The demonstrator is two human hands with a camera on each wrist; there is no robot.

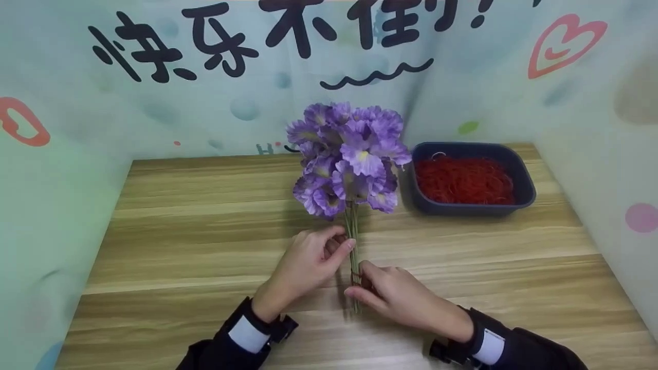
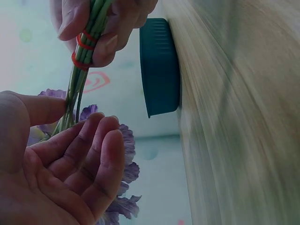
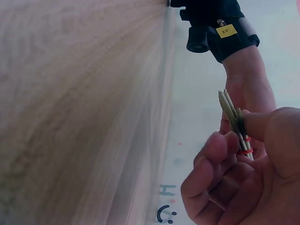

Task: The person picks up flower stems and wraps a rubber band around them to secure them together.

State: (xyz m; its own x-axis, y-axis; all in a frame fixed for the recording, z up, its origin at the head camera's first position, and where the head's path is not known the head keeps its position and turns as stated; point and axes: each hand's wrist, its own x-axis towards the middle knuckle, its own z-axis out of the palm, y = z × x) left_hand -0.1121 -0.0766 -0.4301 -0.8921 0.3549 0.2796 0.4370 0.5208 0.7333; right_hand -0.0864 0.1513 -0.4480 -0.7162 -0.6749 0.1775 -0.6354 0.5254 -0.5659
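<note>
A bunch of purple artificial flowers (image 1: 354, 154) stands blooms-up in the middle of the head view, its thin green stems gathered together. My left hand (image 1: 308, 259) holds the stems partway down, between thumb and forefinger, with the other fingers bent loosely. Lower on the stems, my right hand (image 1: 403, 298) pinches them near their cut ends (image 3: 229, 105). A red rubber band (image 2: 80, 62) is wound round the stems in more than one loop, beside the right fingers in the left wrist view. Some of the wound part is hidden by the right hand.
A dark blue plastic tub (image 1: 473, 209) holds a heap of thin red rubber bands (image 1: 462, 180) at the back right. Under the hands lies a wood-grain table (image 1: 205, 221). Printed cloth walls (image 1: 231, 113) rise at its back and sides.
</note>
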